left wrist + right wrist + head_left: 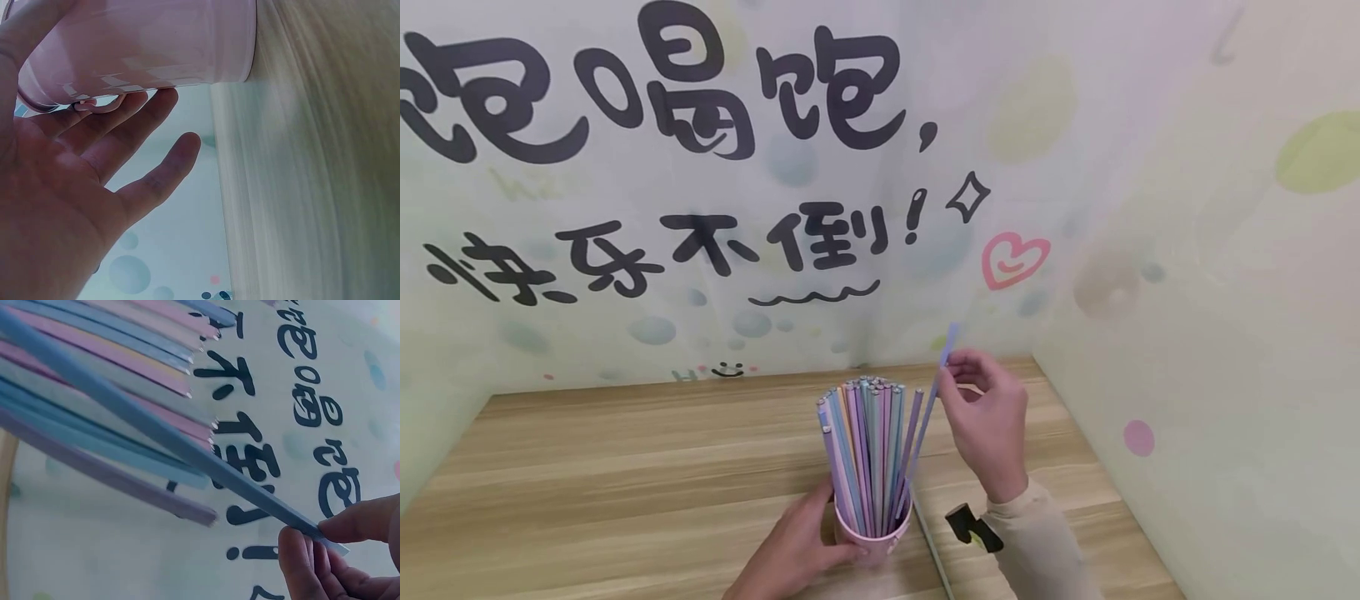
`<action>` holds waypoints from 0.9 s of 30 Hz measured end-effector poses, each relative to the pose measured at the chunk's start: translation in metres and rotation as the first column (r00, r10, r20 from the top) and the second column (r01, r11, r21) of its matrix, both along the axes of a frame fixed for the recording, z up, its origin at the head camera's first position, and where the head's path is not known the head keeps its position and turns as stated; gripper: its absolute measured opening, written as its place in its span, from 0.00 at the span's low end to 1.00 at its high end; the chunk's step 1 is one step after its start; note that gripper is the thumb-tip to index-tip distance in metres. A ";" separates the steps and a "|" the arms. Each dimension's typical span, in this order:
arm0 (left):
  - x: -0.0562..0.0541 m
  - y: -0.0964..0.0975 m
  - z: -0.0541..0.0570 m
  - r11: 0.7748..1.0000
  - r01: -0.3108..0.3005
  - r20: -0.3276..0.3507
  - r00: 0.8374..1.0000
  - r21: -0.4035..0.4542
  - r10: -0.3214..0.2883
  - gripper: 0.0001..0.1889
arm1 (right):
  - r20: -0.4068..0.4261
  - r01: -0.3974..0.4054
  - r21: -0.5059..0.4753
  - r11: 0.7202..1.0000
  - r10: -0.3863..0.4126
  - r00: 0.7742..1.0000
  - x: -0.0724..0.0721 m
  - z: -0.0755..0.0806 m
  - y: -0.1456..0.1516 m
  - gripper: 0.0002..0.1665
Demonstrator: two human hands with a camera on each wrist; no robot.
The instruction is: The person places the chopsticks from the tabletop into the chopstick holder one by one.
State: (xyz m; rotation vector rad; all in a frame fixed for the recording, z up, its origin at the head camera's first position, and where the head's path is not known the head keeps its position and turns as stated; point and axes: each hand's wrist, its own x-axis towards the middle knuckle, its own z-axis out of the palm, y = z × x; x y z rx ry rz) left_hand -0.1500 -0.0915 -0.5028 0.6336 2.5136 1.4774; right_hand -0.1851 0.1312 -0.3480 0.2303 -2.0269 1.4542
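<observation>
A pink cup [872, 546] stands on the table, packed with several thin pastel sticks [868, 458] that look like pencils. My left hand [797, 542] holds the cup from its left side, thumb across the front. In the left wrist view, some fingertips touch the cup wall [144, 44], while the little finger stays apart from it. My right hand [988, 412] pinches a thin blue stick [187, 450] near its top end, between thumb and fingers. That stick leans right and rises above the others; its lower end is inside the cup. A purple stick [144, 494] leans beside it.
A grey-green stick [932, 542] lies on the wooden table [625, 475], right of the cup. Behind the table is a wall [850, 183] with large black lettering and a pink heart. Another wall [1210, 350] bounds the right side.
</observation>
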 end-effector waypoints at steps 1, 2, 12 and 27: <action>0.000 0.000 0.000 1.000 0.002 -0.001 1.000 0.002 -0.002 0.55 | -0.001 -0.006 0.007 1.000 0.006 1.000 0.000 -0.002 -0.002 0.05; 0.000 0.000 0.000 1.000 0.006 0.000 1.000 0.008 -0.006 0.55 | 0.002 -0.010 0.012 1.000 0.010 1.000 0.000 -0.005 -0.004 0.05; 0.000 0.000 -0.001 1.000 0.012 0.004 1.000 0.012 -0.012 0.55 | 0.044 -0.043 0.017 0.999 0.042 0.998 0.007 -0.034 -0.017 0.05; 0.001 -0.001 -0.002 1.000 -0.006 -0.067 0.998 -0.002 0.006 0.54 | 0.118 -0.075 0.033 0.997 0.070 0.990 0.018 -0.086 -0.020 0.08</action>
